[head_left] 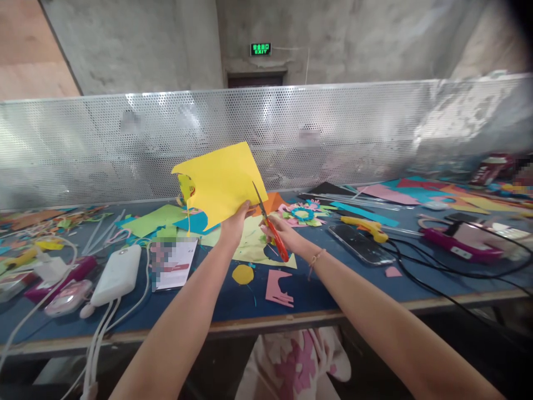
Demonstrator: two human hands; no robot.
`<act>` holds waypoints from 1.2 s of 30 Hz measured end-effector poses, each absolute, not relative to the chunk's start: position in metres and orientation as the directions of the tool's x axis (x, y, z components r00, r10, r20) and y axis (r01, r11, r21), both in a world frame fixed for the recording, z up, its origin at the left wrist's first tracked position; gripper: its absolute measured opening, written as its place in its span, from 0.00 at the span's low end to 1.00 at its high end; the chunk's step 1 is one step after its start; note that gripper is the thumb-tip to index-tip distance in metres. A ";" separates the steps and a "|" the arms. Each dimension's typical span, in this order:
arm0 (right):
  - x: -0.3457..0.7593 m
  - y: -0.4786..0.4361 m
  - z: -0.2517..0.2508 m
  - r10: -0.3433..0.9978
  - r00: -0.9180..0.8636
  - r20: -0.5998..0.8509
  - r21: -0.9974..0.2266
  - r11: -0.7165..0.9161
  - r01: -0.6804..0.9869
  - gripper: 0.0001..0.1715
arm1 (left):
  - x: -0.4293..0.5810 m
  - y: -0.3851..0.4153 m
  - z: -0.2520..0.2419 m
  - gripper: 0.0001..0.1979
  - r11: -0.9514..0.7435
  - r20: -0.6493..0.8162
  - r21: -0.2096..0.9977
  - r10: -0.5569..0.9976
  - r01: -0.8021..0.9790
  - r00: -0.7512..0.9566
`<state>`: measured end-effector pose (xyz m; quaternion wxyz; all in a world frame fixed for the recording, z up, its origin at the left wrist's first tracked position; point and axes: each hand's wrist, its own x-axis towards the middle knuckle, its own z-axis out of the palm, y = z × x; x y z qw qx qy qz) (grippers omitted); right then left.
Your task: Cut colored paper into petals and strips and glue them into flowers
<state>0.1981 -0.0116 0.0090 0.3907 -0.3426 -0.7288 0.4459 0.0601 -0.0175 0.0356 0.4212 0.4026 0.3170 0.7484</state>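
Observation:
My left hand (236,222) is closed on the lower edge of a sheet of yellow paper (225,178), held up above the table. Rounded pieces are cut out of the sheet's left side. In my right hand (283,233) is a pair of scissors (278,236) with red-orange handles, blades pointing up at the sheet's right part. Whether the blades touch the paper, I cannot tell. Below lie a yellow paper circle (242,274), a pink paper scrap (280,288) and a pale yellow sheet (250,247). A paper flower with a blue ring (302,214) sits behind my right hand.
A phone (361,244) and a yellow glue gun (366,226) with black cables lie at right, near a purple power strip (462,241). To the left are a lit phone (174,264) and a white power bank (117,275). A perforated metal screen (333,133) stands behind.

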 end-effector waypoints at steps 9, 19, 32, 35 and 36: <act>0.197 -0.010 0.004 0.848 -0.444 0.289 -0.885 0.413 0.213 0.20 | 0.059 -0.016 0.036 0.15 -0.428 0.312 0.772 0.900 -0.470 -0.305; 0.197 -0.006 0.001 0.832 -0.445 0.333 -0.844 0.473 0.252 0.19 | 0.061 -0.019 0.038 0.11 -0.411 0.301 0.754 0.909 -0.512 -0.287; 0.198 -0.001 -0.004 0.835 -0.423 0.351 -0.811 0.497 0.307 0.19 | 0.060 -0.017 0.038 0.09 -0.408 0.287 0.754 0.909 -0.514 -0.302; 0.197 -0.004 -0.002 0.829 -0.442 0.342 -0.802 0.503 0.323 0.19 | 0.061 -0.016 0.038 0.08 -0.401 0.272 0.746 0.912 -0.532 -0.306; 0.196 -0.005 0.000 0.836 -0.431 0.339 -0.787 0.503 0.358 0.19 | 0.060 -0.014 0.038 0.08 -0.395 0.264 0.735 0.915 -0.551 -0.304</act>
